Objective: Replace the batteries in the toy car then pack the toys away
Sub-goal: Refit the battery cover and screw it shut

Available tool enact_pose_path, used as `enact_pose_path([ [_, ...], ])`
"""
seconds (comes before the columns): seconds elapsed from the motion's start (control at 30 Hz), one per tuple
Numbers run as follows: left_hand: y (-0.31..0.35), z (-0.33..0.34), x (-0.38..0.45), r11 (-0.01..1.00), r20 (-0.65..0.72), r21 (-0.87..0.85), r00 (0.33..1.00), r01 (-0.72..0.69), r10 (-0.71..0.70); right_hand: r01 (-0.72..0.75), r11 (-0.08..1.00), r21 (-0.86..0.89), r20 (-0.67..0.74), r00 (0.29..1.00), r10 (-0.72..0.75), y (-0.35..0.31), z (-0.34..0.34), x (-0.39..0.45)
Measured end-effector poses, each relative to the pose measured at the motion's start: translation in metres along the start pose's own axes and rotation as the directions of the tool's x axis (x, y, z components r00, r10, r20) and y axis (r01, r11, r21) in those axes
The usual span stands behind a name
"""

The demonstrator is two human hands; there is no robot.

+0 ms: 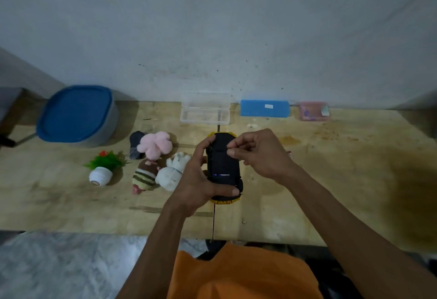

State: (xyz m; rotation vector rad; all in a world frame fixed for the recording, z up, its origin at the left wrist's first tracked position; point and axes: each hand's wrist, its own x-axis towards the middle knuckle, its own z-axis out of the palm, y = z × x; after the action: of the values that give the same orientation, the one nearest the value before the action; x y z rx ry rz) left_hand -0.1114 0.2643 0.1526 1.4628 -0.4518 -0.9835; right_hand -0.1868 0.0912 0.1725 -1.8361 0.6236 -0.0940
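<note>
The wooden tabletop (331, 180) carries a blue-lidded tub (75, 114) at far left. Above its middle I grip the toy car (223, 168), black underside up, in my left hand (196, 180). My right hand (260, 152) pinches something tiny at its far end. 3 plush toys (156, 145) lie just left.

yellow toy car (223, 168), upside down, held

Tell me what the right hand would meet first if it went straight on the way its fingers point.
The right hand points left at the car, upside down in the left hand. Its fingertips look already at the underside, so the car comes first.
</note>
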Motion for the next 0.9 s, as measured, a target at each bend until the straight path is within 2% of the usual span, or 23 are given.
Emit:
enact_pose_path([
  [0.2, 0.0002, -0.0029, -0.0006, 1.000, 0.012, -0.006, 1.000, -0.003, 0.003, -0.002, 1.000, -0.021, 0.010, 1.000, 0.002, -0.0032, 0.0010, 0.0008],
  [0.33, -0.0016, -0.0062, 0.0017, 1.000, 0.015, 0.003, 1.000, 0.001, -0.001, -0.050, 0.997, 0.062, 0.012, 0.999, 0.049, -0.0033, 0.0017, 0.0002],
  [0.57, -0.0009, -0.0085, 0.0030, 0.999, 0.017, 0.043, 1.000, -0.007, 0.006, -0.053, 0.994, 0.099, -0.014, 0.998, 0.054, -0.0010, 0.0025, 0.0009],
  [0.77, -0.0036, -0.0090, 0.0054, 0.999, 0.023, 0.049, 1.000, 0.006, -0.007, -0.043, 0.998, 0.053, -0.013, 0.999, 0.044, 0.0009, 0.0029, 0.0030],
  [0.9, -0.0040, -0.0072, 0.0064, 0.999, 0.022, 0.047, 1.000, 0.010, -0.011, 0.002, 0.999, -0.051, -0.037, 0.999, -0.004, 0.0048, 0.0053, 0.0043],
])
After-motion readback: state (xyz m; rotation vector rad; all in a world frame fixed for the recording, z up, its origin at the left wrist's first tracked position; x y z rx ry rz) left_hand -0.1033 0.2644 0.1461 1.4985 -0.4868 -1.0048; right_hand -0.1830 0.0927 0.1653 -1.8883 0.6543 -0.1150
